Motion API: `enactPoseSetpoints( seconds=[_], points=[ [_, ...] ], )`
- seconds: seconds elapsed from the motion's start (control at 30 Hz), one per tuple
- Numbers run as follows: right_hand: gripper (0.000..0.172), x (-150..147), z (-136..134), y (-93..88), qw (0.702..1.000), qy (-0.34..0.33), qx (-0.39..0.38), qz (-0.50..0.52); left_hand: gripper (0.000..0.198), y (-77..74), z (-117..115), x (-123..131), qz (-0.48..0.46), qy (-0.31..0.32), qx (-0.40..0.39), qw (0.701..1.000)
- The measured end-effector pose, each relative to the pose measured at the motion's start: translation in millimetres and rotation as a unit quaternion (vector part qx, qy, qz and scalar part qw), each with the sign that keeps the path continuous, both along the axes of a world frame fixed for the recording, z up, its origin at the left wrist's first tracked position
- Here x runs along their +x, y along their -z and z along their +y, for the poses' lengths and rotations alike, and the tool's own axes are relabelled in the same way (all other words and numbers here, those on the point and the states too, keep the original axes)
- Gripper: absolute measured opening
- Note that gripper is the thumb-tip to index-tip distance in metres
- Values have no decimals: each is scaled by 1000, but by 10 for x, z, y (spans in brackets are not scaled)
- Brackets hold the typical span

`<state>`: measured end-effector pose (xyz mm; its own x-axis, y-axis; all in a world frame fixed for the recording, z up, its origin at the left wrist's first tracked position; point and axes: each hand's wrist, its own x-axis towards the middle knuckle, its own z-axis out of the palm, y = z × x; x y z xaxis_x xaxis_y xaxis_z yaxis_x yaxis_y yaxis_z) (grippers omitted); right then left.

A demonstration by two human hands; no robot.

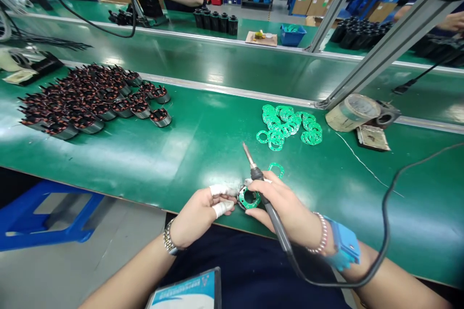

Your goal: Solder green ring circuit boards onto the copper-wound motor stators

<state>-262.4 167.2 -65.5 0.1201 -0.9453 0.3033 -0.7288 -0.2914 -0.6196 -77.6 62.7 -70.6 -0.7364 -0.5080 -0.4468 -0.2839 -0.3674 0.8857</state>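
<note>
We noted a plain green bench [210,128], brighter green ring boards [268,112], copper-and-black windings [108,93] on silver-grey stators [166,120], a black-and-grey soldering iron [277,224], a solid blue wristband [344,243] and white finger wraps [222,208].

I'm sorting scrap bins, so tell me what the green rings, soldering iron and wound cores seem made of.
Green rings: probably coated circuit board, flat with pale markings.
Soldering iron: tip seemingly metal, judging by its sheen; smooth dark handle, plastic or rubber.
Wound cores: perhaps steel, with shiny grey sides; coppery coils suggest copper wire.
</note>
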Motion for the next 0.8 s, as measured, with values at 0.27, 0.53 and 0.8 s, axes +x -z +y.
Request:
enactPoseSetpoints(
  seconds=[0.27,0.53,0.8],
  points=[
    [34,205,60,108,992,116,-58,11,21,47,58,-113,52,-69,129,988],
    [38,195,59,90,990,123,-62,28,18,11,22,-145,45,-51,126,990],
    [23,120,-106,-6,994,52,-95,-20,20,-48,-42,-278,38,-1,28,999]
  ],
)
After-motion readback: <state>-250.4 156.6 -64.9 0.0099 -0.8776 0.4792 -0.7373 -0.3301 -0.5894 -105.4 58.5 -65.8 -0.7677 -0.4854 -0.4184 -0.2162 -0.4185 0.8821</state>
